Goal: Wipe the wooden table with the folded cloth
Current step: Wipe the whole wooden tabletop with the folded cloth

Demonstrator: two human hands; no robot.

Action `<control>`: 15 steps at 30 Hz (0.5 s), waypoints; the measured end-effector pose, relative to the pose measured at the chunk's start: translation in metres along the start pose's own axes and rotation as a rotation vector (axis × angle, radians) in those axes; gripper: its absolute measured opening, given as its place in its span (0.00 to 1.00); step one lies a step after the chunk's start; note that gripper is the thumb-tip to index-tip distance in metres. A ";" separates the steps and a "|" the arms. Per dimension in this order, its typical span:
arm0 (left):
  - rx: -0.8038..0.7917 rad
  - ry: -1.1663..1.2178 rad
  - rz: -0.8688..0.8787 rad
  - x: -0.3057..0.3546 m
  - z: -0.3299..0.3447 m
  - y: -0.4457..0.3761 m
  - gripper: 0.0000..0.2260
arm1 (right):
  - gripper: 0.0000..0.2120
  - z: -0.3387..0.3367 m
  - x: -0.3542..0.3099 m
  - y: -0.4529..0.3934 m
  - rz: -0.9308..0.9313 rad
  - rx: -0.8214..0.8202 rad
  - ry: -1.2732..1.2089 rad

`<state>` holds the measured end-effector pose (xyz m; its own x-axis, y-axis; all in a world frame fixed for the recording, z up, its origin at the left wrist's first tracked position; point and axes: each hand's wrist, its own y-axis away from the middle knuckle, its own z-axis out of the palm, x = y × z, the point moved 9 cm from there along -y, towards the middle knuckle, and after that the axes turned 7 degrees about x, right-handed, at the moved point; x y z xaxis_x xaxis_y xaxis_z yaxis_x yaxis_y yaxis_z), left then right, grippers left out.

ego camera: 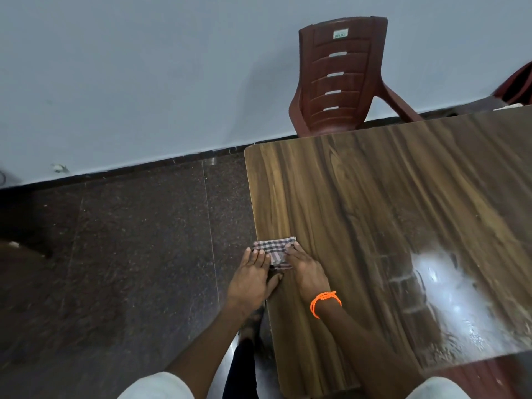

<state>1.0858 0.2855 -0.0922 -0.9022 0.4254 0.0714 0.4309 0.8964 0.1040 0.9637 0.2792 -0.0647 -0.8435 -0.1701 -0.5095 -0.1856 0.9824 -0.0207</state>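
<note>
A small folded checked cloth (275, 250) lies at the left edge of the wooden table (388, 211), with one corner overhanging the edge. My left hand (251, 276) presses flat on the cloth's left side, fingers straight, partly over the table's edge. My right hand (305, 269), an orange thread band on its wrist, rests with its fingers on the cloth's right side. The near part of the cloth is hidden under both hands.
A maroon plastic chair (342, 76) stands against the wall beyond the table's far edge. Part of another maroon chair (518, 84) shows at the far right. Dark stone floor (129, 254) lies left of the table. A bright glare (449, 289) marks the tabletop at right.
</note>
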 end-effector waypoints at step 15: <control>-0.125 0.080 0.004 0.093 0.022 0.141 0.31 | 0.20 0.000 -0.008 0.174 0.090 -0.073 0.001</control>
<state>1.0620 0.4543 -0.0928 -0.8980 0.4135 0.1506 0.4385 0.8698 0.2262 0.9381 0.4511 -0.0640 -0.8589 -0.0812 -0.5056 -0.1449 0.9855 0.0879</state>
